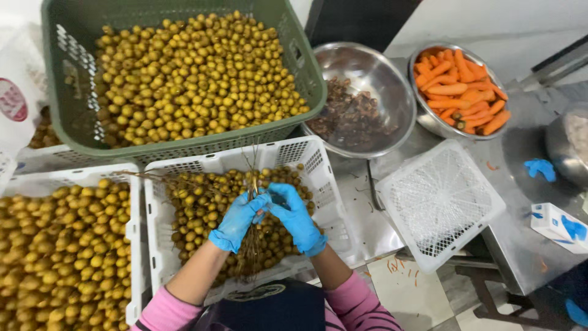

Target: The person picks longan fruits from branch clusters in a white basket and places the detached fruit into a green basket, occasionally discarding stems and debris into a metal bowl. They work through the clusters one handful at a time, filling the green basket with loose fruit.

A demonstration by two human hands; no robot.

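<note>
Over the middle white crate (153,202), head view: both hands wear blue gloves and meet at a bundle of thin bare twigs (252,178). Left hand (237,219) is closed round the twigs lower down, fingers wrapped. Right hand (295,216) pinches at the top of the bundle, thumb and fingers pressed together on the stems; cannot tell if a fruit sits between them. The twigs stand roughly upright above the small brown-yellow fruit (202,208) that fill the crate.

To do this step well, as a judgement: keep the bundle right over the crate so loose fruit drop in, hold the stems firm low down, and pull each fruit at its stalk without squeezing the skin.

To the left, a second white crate (131,245) is heaped with the same fruit, touching the middle one. Behind both, a green crate (306,73) rests tilted on their far edges, also full. Right of it, a steel bowl (392,73) holds dark scraps, another steel bowl (429,119) holds peeled carrots (459,92). An upturned white crate (440,202) lies near the edge of the steel surface (520,233), with a spare blue glove (540,168) and a small blue-and-white box (557,227) nearby. Bits of orange peel lie on the tiled floor (416,294) below. A white bag (18,92) shows at far left.
</note>
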